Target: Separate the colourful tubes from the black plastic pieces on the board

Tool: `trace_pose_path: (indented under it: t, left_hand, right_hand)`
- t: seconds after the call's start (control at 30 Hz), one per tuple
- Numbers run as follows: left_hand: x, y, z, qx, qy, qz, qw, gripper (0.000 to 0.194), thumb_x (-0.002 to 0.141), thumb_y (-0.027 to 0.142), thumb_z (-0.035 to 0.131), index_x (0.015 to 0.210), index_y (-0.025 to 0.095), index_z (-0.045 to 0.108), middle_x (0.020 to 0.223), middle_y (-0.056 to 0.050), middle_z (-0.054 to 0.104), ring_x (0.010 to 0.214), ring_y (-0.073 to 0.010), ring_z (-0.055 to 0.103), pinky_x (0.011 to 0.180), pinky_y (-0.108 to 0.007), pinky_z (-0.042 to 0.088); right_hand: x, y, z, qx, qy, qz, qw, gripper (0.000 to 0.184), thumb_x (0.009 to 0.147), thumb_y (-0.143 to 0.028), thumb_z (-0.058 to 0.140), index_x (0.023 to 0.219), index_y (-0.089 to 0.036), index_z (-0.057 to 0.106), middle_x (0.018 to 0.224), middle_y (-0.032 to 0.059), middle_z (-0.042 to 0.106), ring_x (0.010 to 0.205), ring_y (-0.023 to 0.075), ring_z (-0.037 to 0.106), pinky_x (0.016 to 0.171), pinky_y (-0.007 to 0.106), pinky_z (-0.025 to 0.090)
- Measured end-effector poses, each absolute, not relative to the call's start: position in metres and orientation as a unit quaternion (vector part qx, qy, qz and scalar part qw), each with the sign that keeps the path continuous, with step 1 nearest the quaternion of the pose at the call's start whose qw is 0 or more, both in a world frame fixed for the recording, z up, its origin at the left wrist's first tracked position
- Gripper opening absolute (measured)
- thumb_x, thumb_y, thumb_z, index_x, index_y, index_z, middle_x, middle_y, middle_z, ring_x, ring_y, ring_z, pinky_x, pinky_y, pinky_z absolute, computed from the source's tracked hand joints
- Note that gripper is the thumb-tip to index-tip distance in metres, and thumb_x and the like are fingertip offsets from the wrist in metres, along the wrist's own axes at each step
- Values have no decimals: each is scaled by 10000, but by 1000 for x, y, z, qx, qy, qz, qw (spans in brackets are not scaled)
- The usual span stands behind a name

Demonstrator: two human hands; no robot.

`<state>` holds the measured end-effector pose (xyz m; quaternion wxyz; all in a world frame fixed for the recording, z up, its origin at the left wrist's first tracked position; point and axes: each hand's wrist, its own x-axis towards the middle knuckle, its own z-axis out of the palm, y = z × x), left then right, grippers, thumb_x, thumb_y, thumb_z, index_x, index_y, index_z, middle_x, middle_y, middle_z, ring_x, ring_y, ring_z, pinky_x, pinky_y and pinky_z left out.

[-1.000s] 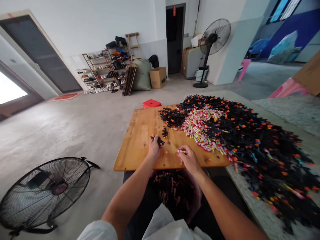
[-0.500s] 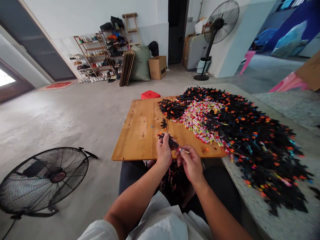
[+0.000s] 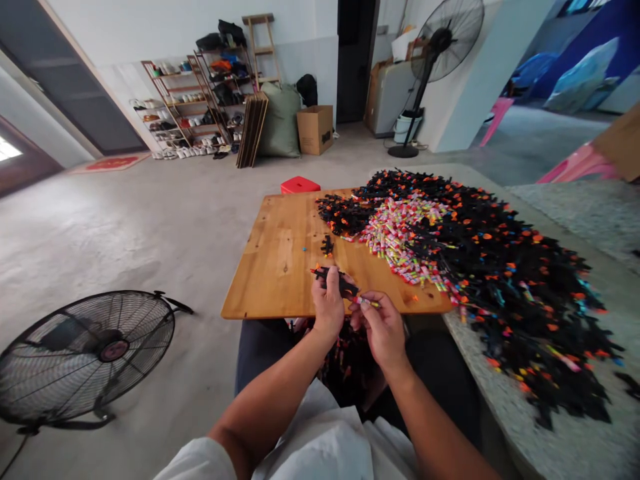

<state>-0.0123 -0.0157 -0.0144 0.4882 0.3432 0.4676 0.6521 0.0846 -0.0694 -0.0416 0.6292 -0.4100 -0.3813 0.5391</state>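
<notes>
My left hand (image 3: 329, 301) is closed around a black toy gun (image 3: 344, 285) with a red-orange tip, held above the near edge of the wooden board (image 3: 270, 260). In my right hand (image 3: 384, 330), thumb and fingers pinch a small tube with a colourful wrapper (image 3: 369, 302), its end against or very near the rear of the toy gun. Another black toy gun (image 3: 327, 246) lies on the board just beyond my hands. To the right spreads a heap of wrapped tubes (image 3: 400, 233) beside a large pile of black toy guns (image 3: 505, 273) with orange parts.
The pile runs from the board onto a stone tabletop (image 3: 590, 440). A floor fan (image 3: 113, 350) stands at left, a red stool (image 3: 300, 185) behind the board. Farther back are shoe racks (image 3: 185, 113), a sack (image 3: 280, 123), a cardboard box (image 3: 315, 130) and a standing fan (image 3: 440, 40).
The camera view has shifted slightly. Both hands keep nearly the same pose, with the toy gun and the wrapped tube still held together.
</notes>
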Motion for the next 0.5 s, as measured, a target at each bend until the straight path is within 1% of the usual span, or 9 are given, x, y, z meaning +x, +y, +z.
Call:
trace_pose_path:
  t: [0.17,0.27,0.33,0.4,0.5]
  left_hand:
    - [-15,-20,-21,364,492,642,463,436,944,651,569,863,223,571,730,-25,677,584,-145,638,577,-260,526]
    - [-15,-21,-28,368,504,641,447,417,966,628,553,860,225,570,752,-33,681,645,-162,667,637,-273,553]
    - [-14,-20,-31,369,505,644,441,408,980,601,547,835,221,575,760,-39,683,665,-167,675,665,-281,561]
    - [-14,-21,-32,363,505,646,442,408,985,580,549,803,217,580,749,-39,678,646,-164,664,656,-282,556]
    - [-13,-24,-32,342,502,650,456,413,982,581,549,790,217,581,723,-31,668,619,-158,652,639,-280,549]
  right_hand:
    - [77,-75,-38,-447,-360,514,637,263,917,-435,734,1014,-213,629,747,-1,724,504,135,618,495,267,510]
    - [70,-80,-33,-456,-341,500,652,274,920,-441,732,1027,-211,626,741,0,725,508,141,625,500,269,514]
    - [66,-83,-29,-469,-335,479,663,279,932,-450,722,1035,-209,625,751,4,727,531,146,640,528,276,530]
    - [65,-85,-26,-487,-344,451,664,275,953,-458,700,1047,-212,621,757,7,729,573,155,663,576,286,549]
    - [66,-87,-27,-513,-389,425,636,269,979,-468,667,1072,-219,620,726,2,719,620,170,683,635,300,560]
